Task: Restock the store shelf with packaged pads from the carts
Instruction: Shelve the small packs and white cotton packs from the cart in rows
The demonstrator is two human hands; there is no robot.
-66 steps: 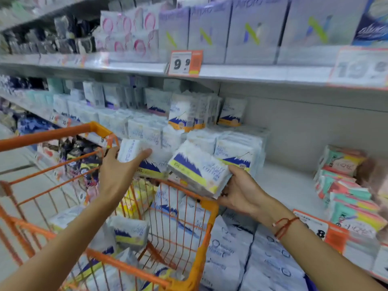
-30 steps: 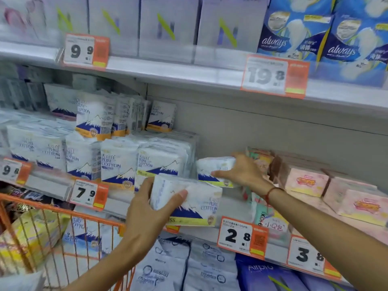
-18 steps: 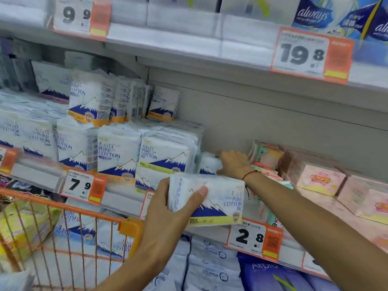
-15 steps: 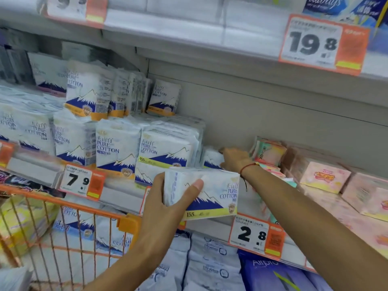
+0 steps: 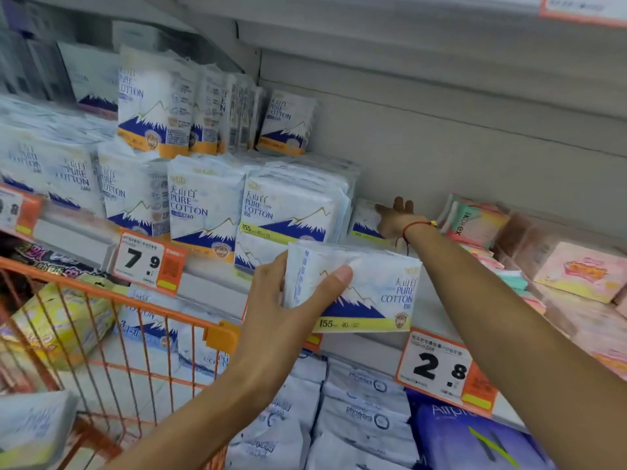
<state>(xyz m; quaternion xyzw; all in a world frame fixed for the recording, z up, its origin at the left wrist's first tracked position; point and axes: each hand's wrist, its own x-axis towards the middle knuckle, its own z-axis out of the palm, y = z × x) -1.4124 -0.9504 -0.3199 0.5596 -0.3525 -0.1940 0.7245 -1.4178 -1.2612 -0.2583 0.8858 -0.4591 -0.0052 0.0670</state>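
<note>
A: Head view. How many hands, and what is each doing?

B: Two. The left hand (image 5: 271,320) has its grip wrapped round one flat white plastic pack of pads with a blue mountain and a yellow-green stripe (image 5: 359,293), thumb across the front, held level just in front of the white metal store shelf (image 5: 431,310). The right hand (image 5: 397,217) reaches deep onto that shelf, fingers laid against a second white pad pack of the same kind (image 5: 364,222) standing far back; whether that grip is clasped round it or only pressing, I cannot tell.

A: What stands left of the right hand?

B: Two front packs with yellow-green stripes, stacked (image 5: 288,215), then an orange-striped pack (image 5: 203,212) further left, with more behind and above, too blurred to count.

A: Price tags on the shelf edge?

B: Two read clearly: a white-and-orange tag marked 7.9 (image 5: 149,262) to the left of the held pack, and one marked 2.8 (image 5: 441,368) below and right of it.

A: And the cart?

B: One orange wire cart (image 5: 135,334), left of the left hand, with white packs and a yellow pack (image 5: 57,330) inside.
</note>
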